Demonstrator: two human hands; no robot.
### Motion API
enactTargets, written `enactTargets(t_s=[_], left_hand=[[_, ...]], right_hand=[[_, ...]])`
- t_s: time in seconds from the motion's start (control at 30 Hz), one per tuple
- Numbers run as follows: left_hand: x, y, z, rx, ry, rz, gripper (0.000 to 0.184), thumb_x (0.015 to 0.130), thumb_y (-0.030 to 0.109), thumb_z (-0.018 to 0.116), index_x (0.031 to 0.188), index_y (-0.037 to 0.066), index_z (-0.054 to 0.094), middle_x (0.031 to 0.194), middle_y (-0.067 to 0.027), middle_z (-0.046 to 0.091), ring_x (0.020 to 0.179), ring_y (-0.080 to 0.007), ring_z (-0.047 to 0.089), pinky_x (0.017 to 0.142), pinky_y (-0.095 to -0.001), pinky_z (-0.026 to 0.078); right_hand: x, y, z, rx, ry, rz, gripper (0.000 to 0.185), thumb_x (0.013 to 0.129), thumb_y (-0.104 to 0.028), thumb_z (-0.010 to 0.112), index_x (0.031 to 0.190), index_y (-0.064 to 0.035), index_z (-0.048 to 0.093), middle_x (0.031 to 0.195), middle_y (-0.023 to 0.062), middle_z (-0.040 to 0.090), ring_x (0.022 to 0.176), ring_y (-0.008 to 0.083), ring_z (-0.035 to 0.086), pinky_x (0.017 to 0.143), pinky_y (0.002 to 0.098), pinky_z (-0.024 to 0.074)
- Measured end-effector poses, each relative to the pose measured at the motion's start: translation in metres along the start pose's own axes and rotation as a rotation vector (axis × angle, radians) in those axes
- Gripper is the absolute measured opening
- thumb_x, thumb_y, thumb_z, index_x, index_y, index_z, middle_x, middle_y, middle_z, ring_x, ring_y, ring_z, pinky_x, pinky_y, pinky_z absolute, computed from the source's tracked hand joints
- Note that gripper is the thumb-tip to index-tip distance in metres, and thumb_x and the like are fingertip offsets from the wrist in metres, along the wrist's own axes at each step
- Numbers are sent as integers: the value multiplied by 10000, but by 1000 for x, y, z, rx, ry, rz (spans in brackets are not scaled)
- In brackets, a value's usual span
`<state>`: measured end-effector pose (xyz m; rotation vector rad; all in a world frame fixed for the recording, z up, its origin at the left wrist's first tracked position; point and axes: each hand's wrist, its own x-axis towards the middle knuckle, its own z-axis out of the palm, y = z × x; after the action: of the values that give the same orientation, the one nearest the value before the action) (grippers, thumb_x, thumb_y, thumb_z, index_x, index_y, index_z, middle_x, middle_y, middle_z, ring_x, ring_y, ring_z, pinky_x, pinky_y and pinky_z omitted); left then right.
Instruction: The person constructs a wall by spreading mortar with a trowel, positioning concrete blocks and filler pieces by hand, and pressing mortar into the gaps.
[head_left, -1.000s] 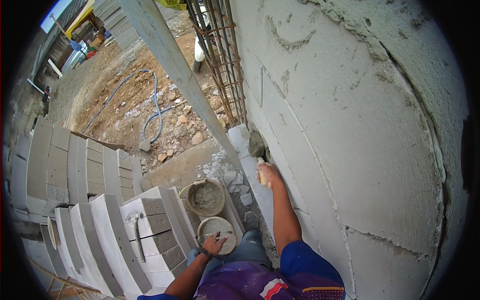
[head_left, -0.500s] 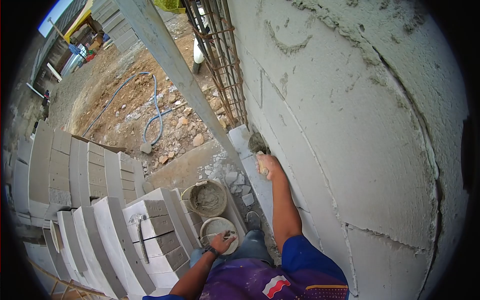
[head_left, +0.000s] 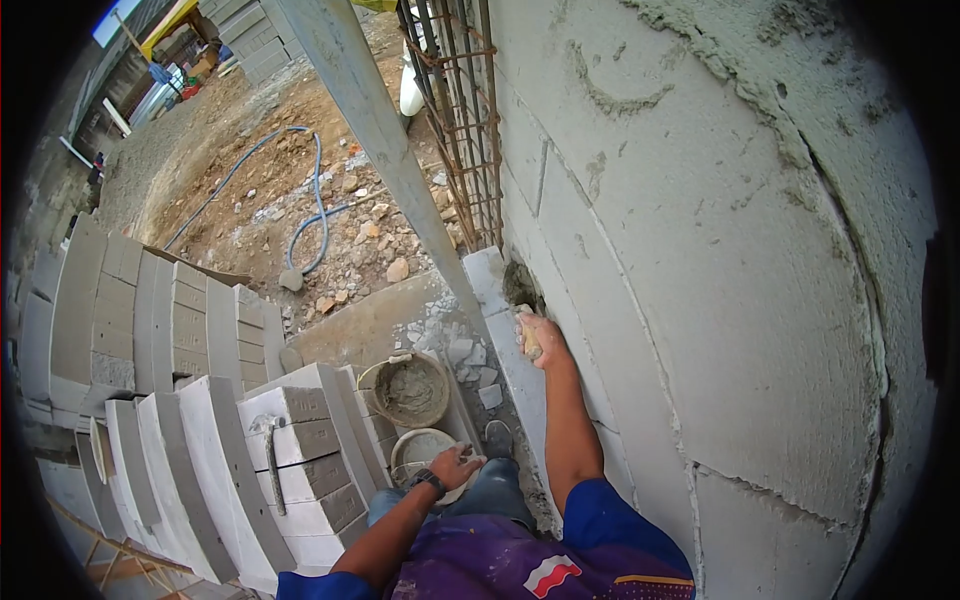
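My right hand is wrapped round the pale handle of a trowel, low against the block wall. Its blade is hard to make out, down in the narrow gap between the wall and a row of light blocks. Dark wet mortar shows in that gap, just beyond my fist. My left hand holds nothing, fingers apart, over the rim of a pale bucket beside my knee. Beyond it stands a second bucket of grey mortar.
Stacked light blocks fill the left side, with a hammer-like tool lying on them. A slanting post and a rebar cage rise ahead. A blue hose crosses the rubble. Broken block pieces lie near my foot.
My right hand stays low at the wall with the trowel; the mortar lump beyond it now appears lower in the gap. My left hand has shifted slightly forward. The whole view has shifted a little.
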<state>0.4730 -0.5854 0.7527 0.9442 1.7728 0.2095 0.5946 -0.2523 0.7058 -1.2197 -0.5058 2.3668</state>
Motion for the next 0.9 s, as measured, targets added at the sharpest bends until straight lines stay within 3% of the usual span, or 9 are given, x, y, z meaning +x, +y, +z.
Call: enactTargets(t_s=[0.17,0.3,0.43,0.53,0.63,0.73,0.77,0.87,0.9], left_hand=[[10,-4,-2,-74,-5,52,704,903,491,688,1353,-37,568,1290,-246,651,1205,-341,643,1015,-404,499],[2,-30,-2,65,15,55,694,903,469,691,1348,-49,567,1265,-243,666,1186,-348,651,1002,-400,508],[-14,-42,-3,38,32,-22,644,889,464,683,1320,-9,610,1260,-246,664,1139,-362,668,1000,-432,507],[-20,-55,-2,31,23,-61,679,897,453,703,1334,-51,576,1282,-248,655,1170,-352,657,1017,-404,502],[-17,-71,7,83,50,-72,645,895,457,683,1325,-17,603,1265,-248,661,1143,-368,667,999,-431,511],[-23,-62,1,13,68,-100,659,892,456,687,1336,-22,591,1266,-249,661,1145,-360,669,999,-423,514],[-23,-60,1,-21,77,-100,664,891,457,689,1340,-23,586,1266,-250,661,1145,-357,670,998,-421,516],[-19,-60,-2,29,58,-74,674,892,453,692,1354,-24,572,1268,-246,661,1141,-352,674,993,-416,520],[-20,-61,-2,31,53,-87,678,897,453,688,1359,-29,566,1277,-246,658,1159,-345,666,1008,-413,510]], right_hand=[[4,2,-1,-25,10,4,145,928,-254,660,968,-127,602,727,5,576,543,127,541,461,276,453],[2,3,-1,-15,35,7,161,915,-255,680,974,-129,600,728,7,575,536,127,537,450,278,449],[15,12,-9,29,28,-11,169,896,-231,708,943,-123,587,716,29,590,519,155,559,444,306,476],[1,3,-1,-16,-30,-2,176,891,-232,714,950,-124,588,720,33,590,513,158,557,442,303,477],[-12,7,4,-126,30,-68,191,890,-251,715,941,-134,573,712,12,575,540,124,564,446,296,477],[-26,29,6,-511,102,-237,240,886,-263,715,983,-92,577,738,32,599,562,125,594,444,311,481],[-34,36,8,-770,192,-346,322,876,-248,690,1093,-35,586,763,98,634,638,228,666,521,392,530],[-48,61,20,-1365,590,-655,365,822,-174,653,1129,13,596,897,213,687,847,373,712,708,478,570],[-49,61,19,-1424,560,-558,482,818,-165,634,1257,21,566,1041,233,658,951,421,689,800,504,563]])
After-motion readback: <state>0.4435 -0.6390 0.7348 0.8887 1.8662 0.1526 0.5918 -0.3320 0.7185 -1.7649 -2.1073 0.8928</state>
